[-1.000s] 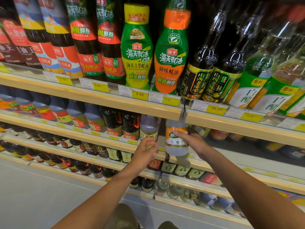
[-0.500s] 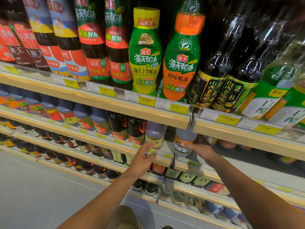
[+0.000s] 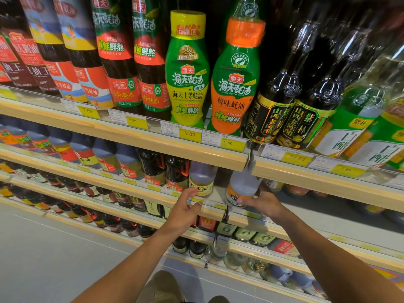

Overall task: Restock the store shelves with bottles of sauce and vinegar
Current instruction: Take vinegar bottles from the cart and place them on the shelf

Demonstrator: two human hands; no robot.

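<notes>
A clear plastic bottle of white vinegar with an orange-and-white label [image 3: 239, 189] stands tilted at the front of the second shelf from the top, its upper part hidden behind the pale wooden edge of the top shelf [image 3: 306, 178]. The right hand [image 3: 265, 203] grips this bottle low on its right side, the thumb curled across the label and the other fingers wrapped behind it out of sight. Just beside it to the left, apart from it, stands a pale yellowish bottle of rice vinegar with a yellow label [image 3: 202, 179], and left of that two dark soy sauce bottles with red handles [image 3: 166, 167]. The left hand [image 3: 185, 209] rests on the front rail of the second shelf [image 3: 131, 189] below the yellowish bottle, its fingers loosely bent and slightly apart, fingertips touching the price strip and holding nothing. On the top shelf a green-and-yellow squeeze bottle of oyster sauce [image 3: 188, 71] stands next to a green-and-orange squeeze bottle [image 3: 237, 79], with two dark glass vinegar bottles bearing black-and-gold labels [image 3: 286, 101] to their right. Yellow price tags [image 3: 189, 134] line the shelf fronts.
</notes>
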